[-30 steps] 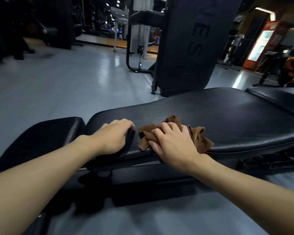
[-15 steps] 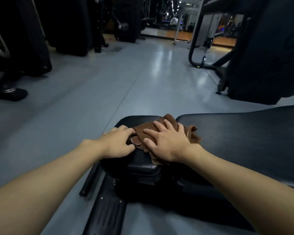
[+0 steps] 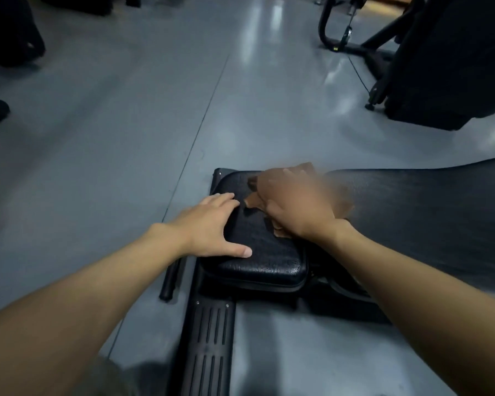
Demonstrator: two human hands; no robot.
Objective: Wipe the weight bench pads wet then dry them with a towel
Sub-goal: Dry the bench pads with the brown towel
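Nearest us, the foot rail point(image 3: 209, 338) runs up to the seat pad point(image 3: 269, 261), and both hands lie on that pad. The left hand point(image 3: 212, 224) rests flat on its left side, fingers straight, thumb spread wide, holding nothing. The right hand point(image 3: 297, 207), blurred, presses a brown cloth point(image 3: 253, 200) under fingers that look extended, at the gap where the seat pad meets the long pad point(image 3: 426, 212). The long pad's axis runs off to the right from that gap. We therefore judge the right hand the nearer one, and the coming stroke a sweep rightward along it. Against half a second ago, the left hand lies flatter with its thumb opened out, the right hand was sharp and is now smeared, and the view has tipped downward. Beyond lie the grey floor point(image 3: 126, 124) and a dark machine point(image 3: 455, 67).
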